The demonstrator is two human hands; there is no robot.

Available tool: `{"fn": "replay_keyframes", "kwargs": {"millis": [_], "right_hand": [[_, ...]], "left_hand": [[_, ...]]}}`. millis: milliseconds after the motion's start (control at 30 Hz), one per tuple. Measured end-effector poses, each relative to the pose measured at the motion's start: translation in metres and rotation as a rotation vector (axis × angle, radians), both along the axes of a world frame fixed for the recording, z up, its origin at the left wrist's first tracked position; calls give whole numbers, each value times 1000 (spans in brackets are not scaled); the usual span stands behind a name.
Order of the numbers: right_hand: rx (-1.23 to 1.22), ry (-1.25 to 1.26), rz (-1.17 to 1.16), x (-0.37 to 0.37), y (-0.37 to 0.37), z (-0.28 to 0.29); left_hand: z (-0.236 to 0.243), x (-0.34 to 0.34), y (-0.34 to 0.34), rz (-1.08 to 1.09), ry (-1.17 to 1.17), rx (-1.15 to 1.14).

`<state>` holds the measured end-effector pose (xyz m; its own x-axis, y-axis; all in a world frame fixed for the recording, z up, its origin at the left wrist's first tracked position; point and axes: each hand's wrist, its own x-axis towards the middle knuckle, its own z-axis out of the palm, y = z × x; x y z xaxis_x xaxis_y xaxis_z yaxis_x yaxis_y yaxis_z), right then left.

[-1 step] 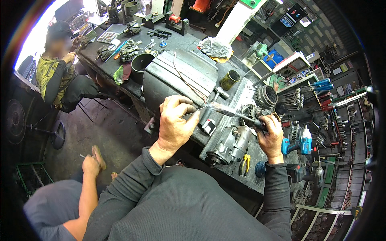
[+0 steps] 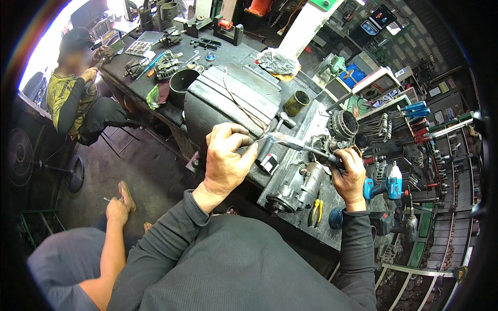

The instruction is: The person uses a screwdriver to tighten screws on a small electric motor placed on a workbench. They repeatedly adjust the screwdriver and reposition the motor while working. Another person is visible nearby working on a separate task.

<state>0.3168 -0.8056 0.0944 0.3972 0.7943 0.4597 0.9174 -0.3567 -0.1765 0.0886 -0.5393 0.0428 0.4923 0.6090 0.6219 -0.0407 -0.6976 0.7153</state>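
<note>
- Head view, centre of the frame: the left hand (image 2: 228,158) is closed in a pinch, thumb against fingers, on a thin strand (image 2: 259,140), probably to steady its end.
- Just right of centre, the right hand (image 2: 347,171) is wrapped around the dark handle of a long tool (image 2: 291,142). Its broad metal head points left, seemingly so that it can meet the strand; whether they touch is too small to tell.
- A reddish-brown wire (image 2: 239,106) lies across the large grey housing (image 2: 223,101) above centre and runs down towards the tool's head. The housing likely serves as a support near the work.
- Below the tool, a metal motor-like unit (image 2: 301,186) lies on the counter (image 2: 327,228); yellow-handled pliers (image 2: 315,212) lie just beside it, perhaps for easy reach.
- Right of the housing, a stained yellowish cup (image 2: 296,103) stands with its mouth up; its contents are too dark to make out.
- Left of the housing, a black open cylinder (image 2: 182,85) shows only a dark inside.
- Upper left, a compartment tray (image 2: 142,46) holds small pieces, apparently sorted.
- Lower right, a rack (image 2: 415,270) holds dark metal parts in its divisions.
</note>
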Motion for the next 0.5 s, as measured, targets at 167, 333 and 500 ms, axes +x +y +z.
{"fn": "replay_keyframes", "kwargs": {"millis": [167,333,500], "right_hand": [[19,-40,16,-1,0,0],[-15,-10,-4,0,-2,-1],[-6,-2,-7,0,-3,-2]], "left_hand": [[-1,4,-2,15,-11,-20],[-3,7,-4,32,-6,-17],[-1,8,-5,44,-10,-14]]}}
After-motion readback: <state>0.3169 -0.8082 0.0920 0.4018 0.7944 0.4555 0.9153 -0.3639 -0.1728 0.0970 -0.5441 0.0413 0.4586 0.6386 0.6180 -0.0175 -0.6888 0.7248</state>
